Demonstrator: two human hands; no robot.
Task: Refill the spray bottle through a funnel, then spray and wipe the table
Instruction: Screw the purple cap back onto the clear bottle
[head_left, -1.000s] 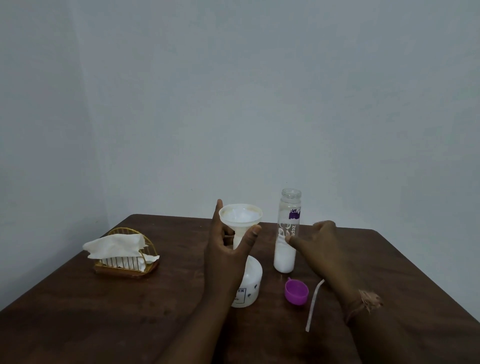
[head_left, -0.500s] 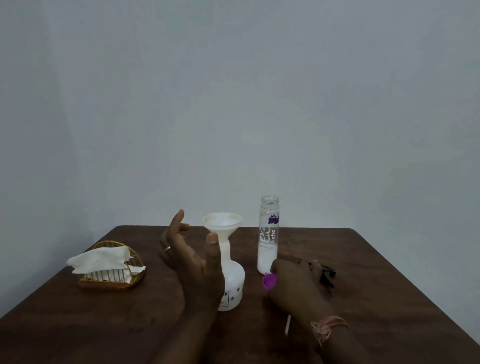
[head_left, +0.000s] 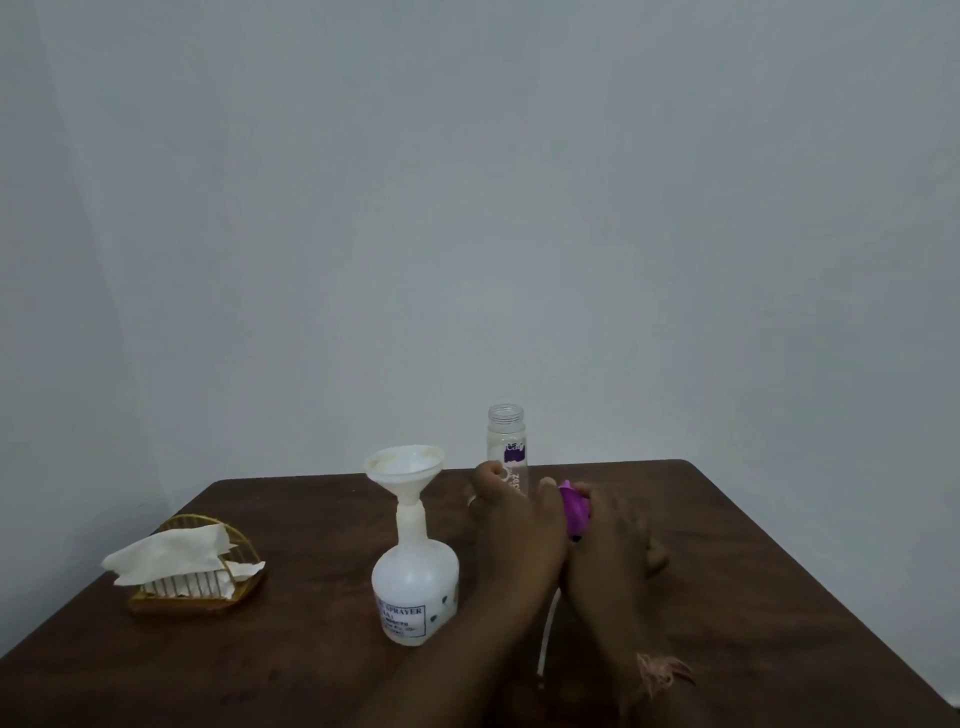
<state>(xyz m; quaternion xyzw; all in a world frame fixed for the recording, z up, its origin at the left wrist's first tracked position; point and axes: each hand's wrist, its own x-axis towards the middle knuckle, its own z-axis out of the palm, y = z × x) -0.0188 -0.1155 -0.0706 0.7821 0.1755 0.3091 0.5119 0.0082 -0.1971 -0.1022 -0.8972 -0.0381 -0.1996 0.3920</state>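
Observation:
The white spray bottle (head_left: 415, 582) stands on the brown table (head_left: 753, 571) with a white funnel (head_left: 405, 467) seated in its neck. Just to its right stands a clear, uncapped bottle (head_left: 506, 441) with a purple label. My left hand (head_left: 519, 525) reaches across and wraps around that bottle's lower part, hiding it. My right hand (head_left: 613, 535) is right beside it and grips the purple spray cap (head_left: 574, 512), lifted off the table. A thin white tube (head_left: 548, 623) shows between my forearms below the cap.
A wicker holder with white napkins (head_left: 192, 571) sits at the table's left side. The table's far edge meets a plain grey wall. Bare wood stretches to the right of my right arm.
My left hand left the funnel side and crossed right to the clear bottle. My right hand picked the purple cap up from the table and raised it.

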